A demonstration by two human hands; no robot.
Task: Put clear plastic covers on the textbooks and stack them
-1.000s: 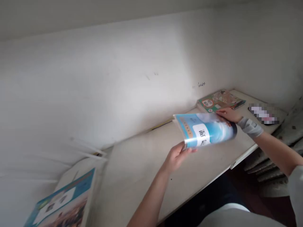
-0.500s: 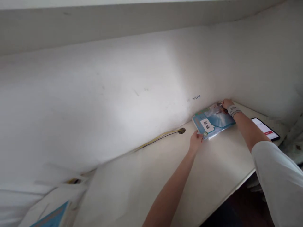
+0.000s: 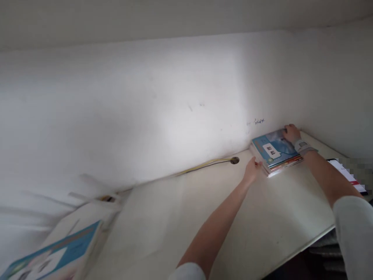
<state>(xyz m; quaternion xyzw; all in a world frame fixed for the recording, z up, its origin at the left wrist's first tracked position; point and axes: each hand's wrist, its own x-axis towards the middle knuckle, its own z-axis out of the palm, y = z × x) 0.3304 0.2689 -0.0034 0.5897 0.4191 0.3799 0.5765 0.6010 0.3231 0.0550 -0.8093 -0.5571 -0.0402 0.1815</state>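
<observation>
On the white desk, close to the wall, lies a neat stack of books point(image 3: 281, 165). Its top book point(image 3: 267, 151) has a blue cover with a white label. My left hand point(image 3: 252, 170) has its bent fingers against the left end of the stack. Over the top book's far right corner, my right hand point(image 3: 292, 134) curls its fingers; a pale band is around that wrist. The pile is held between both hands, and the right hand's fingertips are partly hidden.
Another blue-covered book point(image 3: 61, 252) lies at the lower left. Yellow and dark cables run along the wall into a round desk hole point(image 3: 234, 160). A phone point(image 3: 348, 177) lies right of my right forearm. The desk's front edge point(image 3: 303, 251) crosses the lower right.
The top book, tilted earlier with its near edge raised, now lies flat and aligned on the stack. My left hand has shifted to the stack's side. The camera view has turned left.
</observation>
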